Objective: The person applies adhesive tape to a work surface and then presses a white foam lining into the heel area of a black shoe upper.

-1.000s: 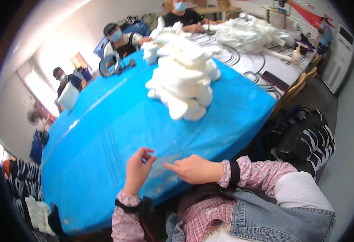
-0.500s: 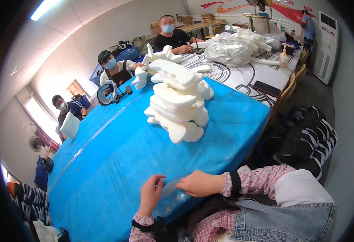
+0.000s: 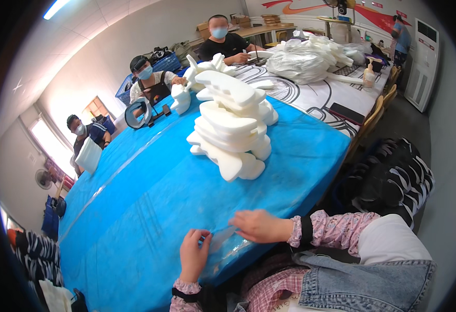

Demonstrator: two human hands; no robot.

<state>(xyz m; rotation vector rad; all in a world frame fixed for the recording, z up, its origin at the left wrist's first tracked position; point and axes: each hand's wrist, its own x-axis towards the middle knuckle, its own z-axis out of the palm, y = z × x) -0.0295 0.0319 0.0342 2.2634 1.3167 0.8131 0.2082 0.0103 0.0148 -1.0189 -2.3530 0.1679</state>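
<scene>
Over the near edge of the blue-covered table, my left hand is closed, its thumb and forefinger pinched together. Just to its right is my right hand, fingers curled in a closed grip and pointing left. A thin translucent plastic strip shows between the two sets of fingertips. Whether the fingers grip it or it lies on the cover, I cannot tell. Beyond my hands rises a leaning stack of white curved foam pieces, apart from both.
More white foam pieces lie farther back. Two co-workers sit at the far side, another person at the left. A black-framed visor-like item rests on the cover. Dark stacked goods stand at the right.
My right hand has shifted slightly up and to the right, its fingers a little more raised. The left hand stays nearly in place. The view has tilted slightly.
</scene>
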